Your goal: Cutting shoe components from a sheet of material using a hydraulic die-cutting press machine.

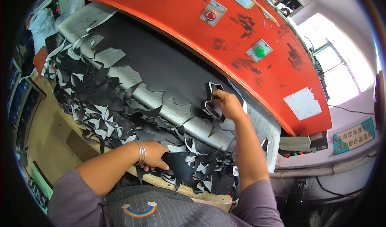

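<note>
My right hand [230,105] grips the rim of a metal cutting die [208,102], a shaped outline with a bright edge, standing on a sheet of black leather-like material [157,62]. My left hand [155,155], with bangles at its wrist, is closed at the edge of a smooth black cut piece [177,165], its thumb against the piece. That piece is over a heap of black and pale-backed scraps [100,102]. The sheet's near edge is scalloped where shapes have been cut out, baring the pale cutting board [144,95] beneath.
Beyond the sheet rises the orange-red beam of a press [177,18], bearing green buttons [260,52] and a red button [210,15]. A wooden ledge [161,182] runs along the near side, under the scraps. A pipe [313,170] crosses the wall at right.
</note>
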Tool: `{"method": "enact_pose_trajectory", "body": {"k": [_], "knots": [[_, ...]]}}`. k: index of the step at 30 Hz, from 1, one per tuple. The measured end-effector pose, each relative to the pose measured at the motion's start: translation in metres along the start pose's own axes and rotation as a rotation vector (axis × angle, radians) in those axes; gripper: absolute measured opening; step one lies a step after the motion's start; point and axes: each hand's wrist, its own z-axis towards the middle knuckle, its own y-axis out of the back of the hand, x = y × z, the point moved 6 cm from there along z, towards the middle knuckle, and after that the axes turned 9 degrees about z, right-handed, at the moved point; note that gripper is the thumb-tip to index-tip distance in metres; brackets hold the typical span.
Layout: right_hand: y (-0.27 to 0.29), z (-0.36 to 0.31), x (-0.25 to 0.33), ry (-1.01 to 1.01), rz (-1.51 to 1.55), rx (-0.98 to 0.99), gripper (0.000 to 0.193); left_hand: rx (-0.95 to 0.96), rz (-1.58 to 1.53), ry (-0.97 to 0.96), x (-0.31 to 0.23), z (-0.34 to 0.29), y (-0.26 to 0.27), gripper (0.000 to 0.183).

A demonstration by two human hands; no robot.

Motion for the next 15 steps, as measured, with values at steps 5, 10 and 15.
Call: {"method": "enact_pose_trajectory", "body": {"k": [5,10,15], "knots": [[-0.015,0.023,0.037,0.428,-0.487,0.41,0.024,-0.362,-0.09,-0.166,-0.018,-0.039,0.053,0.068],[-0.051,0.021,0.033,0.503,-0.709,0.653,0.013,-0.76,-0.12,-0.274,-0.009,-0.004,0.076,0.052],[-0.035,0.012,0.024,0.607,-0.406,0.312,0.02,-1.144,0.04,-0.314,-0.028,0.035,0.084,0.061]]}}
